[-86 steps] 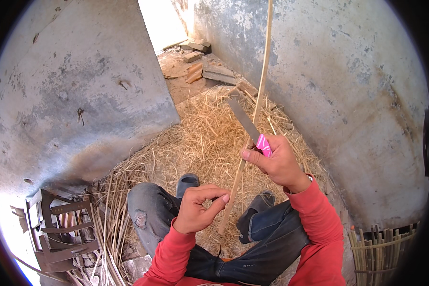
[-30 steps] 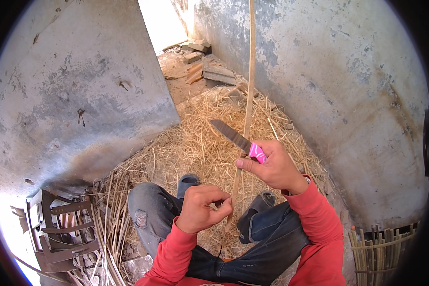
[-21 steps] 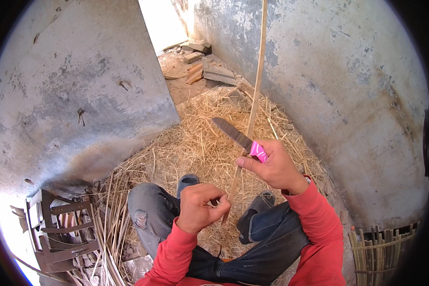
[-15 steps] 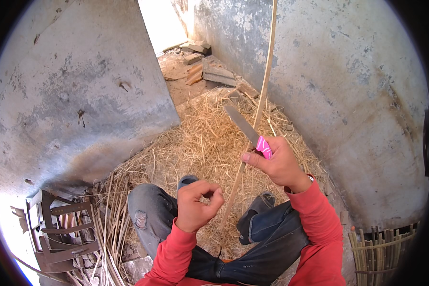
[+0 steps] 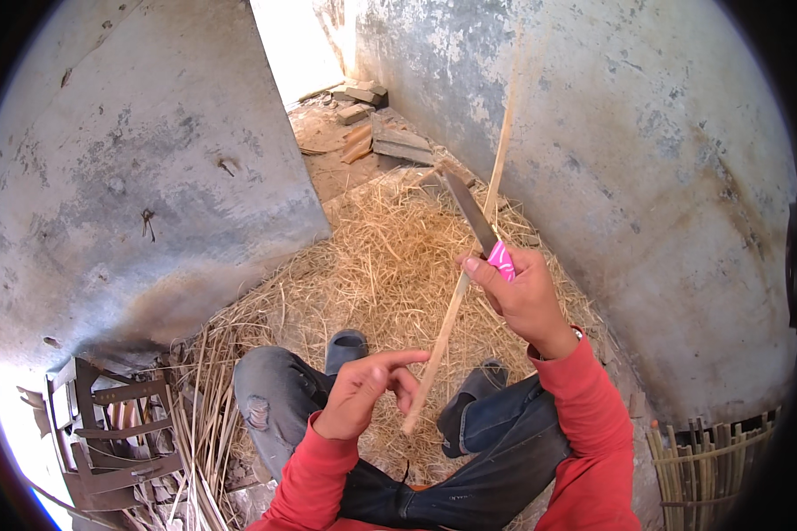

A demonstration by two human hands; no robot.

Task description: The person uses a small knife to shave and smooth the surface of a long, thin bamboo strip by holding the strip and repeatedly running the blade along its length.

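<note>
My right hand [image 5: 530, 299] is closed round the pink handle of a knife [image 5: 471, 211], whose blade points up and away to the left. The thumb of the same hand pinches a long, pale bamboo strip [image 5: 440, 345], which slants from between my knees up toward the right wall. Beside the strip's lower end is my left hand [image 5: 360, 396], its index finger stretched out to the strip and its other fingers loosely bent. Whether those fingers touch the strip I cannot tell; they do not grip it.
Straw-like shavings [image 5: 381, 239] cover the floor before my feet. A bundle of thin strips [image 5: 208, 398] lies at left by a broken brown frame [image 5: 124, 434]. Bricks [image 5: 356, 113] lie near the doorway. A woven stick basket [image 5: 713, 469] stands at lower right, between weathered walls.
My left hand has gone from closed to fingers extended and moved slightly right, toward the strip. The knife blade has swung right, closer to the strip, and the strip's upper end looks lower.
</note>
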